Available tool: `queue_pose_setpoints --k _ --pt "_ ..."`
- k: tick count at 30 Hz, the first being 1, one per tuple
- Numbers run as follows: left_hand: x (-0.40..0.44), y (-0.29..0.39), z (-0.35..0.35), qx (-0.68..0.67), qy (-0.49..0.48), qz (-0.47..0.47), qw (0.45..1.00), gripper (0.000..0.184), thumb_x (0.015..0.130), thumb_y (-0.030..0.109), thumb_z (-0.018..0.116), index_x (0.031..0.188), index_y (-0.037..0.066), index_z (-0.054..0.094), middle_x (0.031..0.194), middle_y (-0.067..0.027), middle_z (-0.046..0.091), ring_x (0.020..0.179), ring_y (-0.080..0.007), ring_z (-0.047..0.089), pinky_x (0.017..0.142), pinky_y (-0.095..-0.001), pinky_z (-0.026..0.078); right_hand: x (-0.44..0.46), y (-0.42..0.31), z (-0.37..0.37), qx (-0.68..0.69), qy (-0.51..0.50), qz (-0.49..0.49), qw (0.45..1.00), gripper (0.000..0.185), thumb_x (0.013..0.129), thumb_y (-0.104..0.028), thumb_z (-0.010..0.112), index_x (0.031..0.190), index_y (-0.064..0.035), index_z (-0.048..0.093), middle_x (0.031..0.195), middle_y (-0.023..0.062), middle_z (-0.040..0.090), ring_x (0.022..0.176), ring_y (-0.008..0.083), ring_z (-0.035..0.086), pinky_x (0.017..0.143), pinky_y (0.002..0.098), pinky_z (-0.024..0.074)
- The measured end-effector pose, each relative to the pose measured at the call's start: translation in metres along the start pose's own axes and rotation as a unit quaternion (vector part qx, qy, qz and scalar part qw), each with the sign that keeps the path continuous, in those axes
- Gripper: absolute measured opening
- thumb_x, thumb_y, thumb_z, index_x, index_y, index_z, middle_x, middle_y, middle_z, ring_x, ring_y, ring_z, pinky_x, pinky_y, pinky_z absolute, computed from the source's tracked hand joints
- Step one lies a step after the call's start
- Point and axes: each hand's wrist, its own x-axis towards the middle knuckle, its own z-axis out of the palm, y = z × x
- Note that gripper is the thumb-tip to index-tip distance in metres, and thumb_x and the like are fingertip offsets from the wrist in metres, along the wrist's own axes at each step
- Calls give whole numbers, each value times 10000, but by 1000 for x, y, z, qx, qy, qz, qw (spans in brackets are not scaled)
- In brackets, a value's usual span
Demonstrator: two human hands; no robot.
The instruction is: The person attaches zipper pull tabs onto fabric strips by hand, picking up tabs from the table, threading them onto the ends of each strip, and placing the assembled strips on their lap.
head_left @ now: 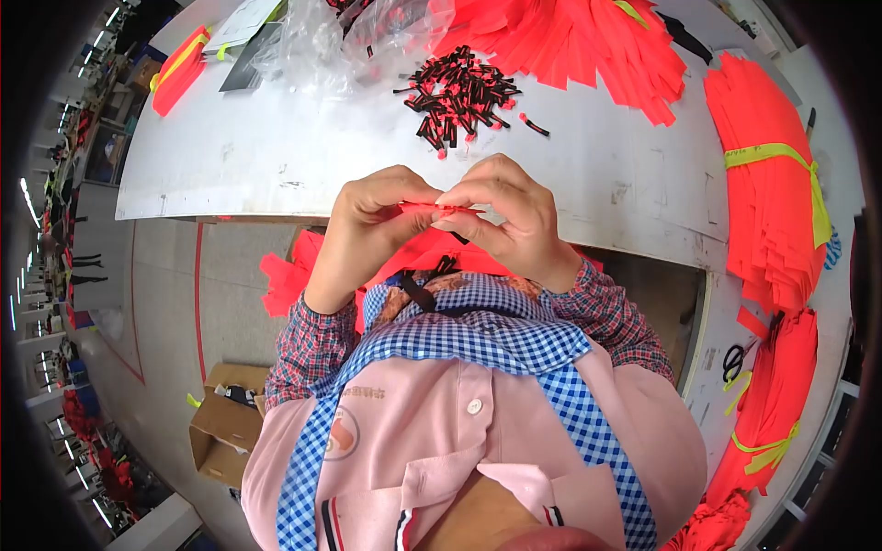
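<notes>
Close to the table's front edge, my left hand and my right hand meet fingertip to fingertip. Between them they pinch a piece of bright red fabric. A short dark bit shows just under the fingertips; what it is I cannot make out. More red fabric lies across my lap beneath the hands. Beyond them on the table sits a pile of small black and red tabs, with one loose tab to its right.
The white table also bears clear plastic bags and fanned red fabric at the back. Red bundles tied with yellow strips line the right side, near black scissors. An open cardboard box stands on the floor at left.
</notes>
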Motion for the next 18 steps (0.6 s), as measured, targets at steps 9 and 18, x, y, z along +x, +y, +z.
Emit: queue_pose_setpoints --k 9,18 --pt "-2 4 0 4 5 -18 1000 169 780 -67 674 937 -8 695 827 -56 635 776 -123 593 699 -248 480 3 -3 -1 20 -26 12 999 167 765 -63 754 894 -41 651 814 68 608 750 174 592 654 282 483" --pt "-7 5 1 6 1 -70 998 102 821 -7 679 919 -34 674 849 -54 648 794 -107 596 717 -249 484 6 -2 -2 112 -67 56 990 151 791 -42 728 882 -28 609 803 61 596 706 130 559 609 259 435"
